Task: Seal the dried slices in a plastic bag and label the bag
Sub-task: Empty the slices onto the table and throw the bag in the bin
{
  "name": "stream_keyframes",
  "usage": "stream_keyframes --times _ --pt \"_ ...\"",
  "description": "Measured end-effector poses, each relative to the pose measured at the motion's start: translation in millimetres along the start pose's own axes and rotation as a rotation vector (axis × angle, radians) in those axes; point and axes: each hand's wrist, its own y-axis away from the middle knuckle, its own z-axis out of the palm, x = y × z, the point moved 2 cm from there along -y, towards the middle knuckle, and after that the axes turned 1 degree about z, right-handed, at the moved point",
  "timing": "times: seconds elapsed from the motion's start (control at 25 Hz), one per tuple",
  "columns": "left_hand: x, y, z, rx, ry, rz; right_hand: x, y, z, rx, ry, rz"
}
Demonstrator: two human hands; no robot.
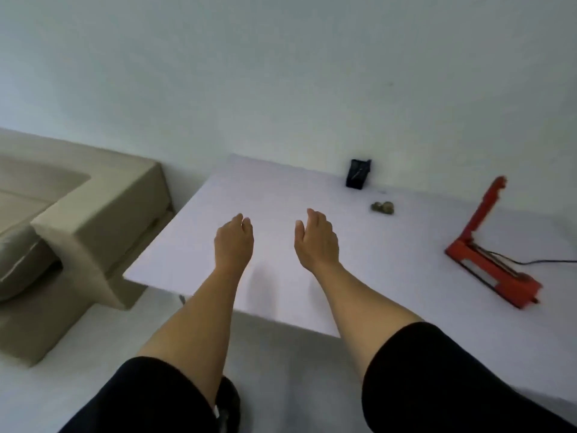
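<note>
A small pile of dried slices [382, 208] lies on the white table [390, 276] towards the back. A red heat sealer [487, 248] stands at the right with its arm raised and a black cord running off to the right. My left hand [233, 242] and my right hand [316, 237] hover side by side over the table's left part, fingers relaxed, holding nothing. Both are well to the left of the slices. No plastic bag or label shows in the frame.
A black mesh holder [358, 174] stands against the wall behind the slices. A beige sofa [93, 220] with a cushion sits close to the table's left edge. The pale floor lies below the table's near edge.
</note>
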Motion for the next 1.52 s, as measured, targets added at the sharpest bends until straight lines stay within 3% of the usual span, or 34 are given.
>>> stream_keyframes --times 0.16,0.36,0.56,0.68,0.76,0.88,0.96,1.24,1.52 --pt "118 -3 78 -0.156 0.111 0.242 103 -18 -92 0.204 0.070 0.195" --pt "227 27 196 -0.344 0.160 0.392 249 -16 -169 0.377 0.139 0.412" --pt "302 37 336 -0.449 0.109 0.453 405 -31 -207 0.381 0.168 0.560" --pt "330 35 407 -0.514 0.044 0.405 484 -34 -214 0.301 0.188 0.621" --pt "334 31 448 -0.574 -0.058 0.334 526 -25 -210 0.154 0.160 0.662" --pt "341 31 498 -0.832 -0.086 0.251 580 -5 -206 -0.096 0.186 0.687" --pt "342 38 516 -0.963 -0.023 0.212 602 11 -199 -0.177 0.149 0.697" --pt "341 37 548 -1.025 0.342 -0.117 638 5 -191 0.031 -0.321 0.745" --pt "357 29 592 -0.908 0.342 -0.381 701 -44 -181 0.116 -0.460 0.845"
